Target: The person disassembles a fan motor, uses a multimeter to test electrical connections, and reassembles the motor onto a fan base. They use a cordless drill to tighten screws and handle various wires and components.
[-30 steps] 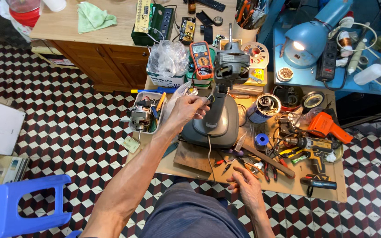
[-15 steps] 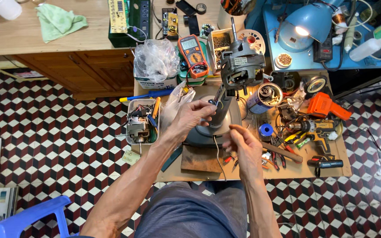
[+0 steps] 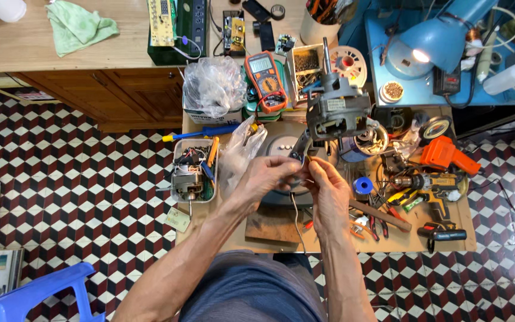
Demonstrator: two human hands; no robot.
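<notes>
Head view, looking straight down: I see both of my hands meeting over the middle of a crowded wooden tabletop (image 3: 388, 241). My left hand (image 3: 268, 179) is curled, its fingers closed around the near edge of a small grey electric motor (image 3: 336, 110), whose shaft points to the far side. My right hand (image 3: 329, 192) is pinched shut, thumb and fingertips gripping what looks like a thin wire (image 3: 296, 220) where it leaves the motor; the loose end trails toward me. The motor sits just above a round grey appliance base (image 3: 281, 146), partly hidden by my hands.

To do this step well, I judge the left hand should hold the motor steady while the right works the wire gently, close to its joint, without tugging.

Containers: left of my hands, a clear plastic tray (image 3: 193, 170) holds a second small motor, coloured wires and an orange-handled tool. Beyond it, an open box holds a crumpled clear plastic bag (image 3: 214, 86). On the far side an open box (image 3: 306, 62) holds small dark parts, too small to identify. A cup (image 3: 320, 24) at the far edge holds tools. A small round dish (image 3: 393, 90) on the blue bench holds brownish bits. An orange multimeter (image 3: 266, 77) lies far of my hands; an orange drill (image 3: 445, 155) lies right.
</notes>
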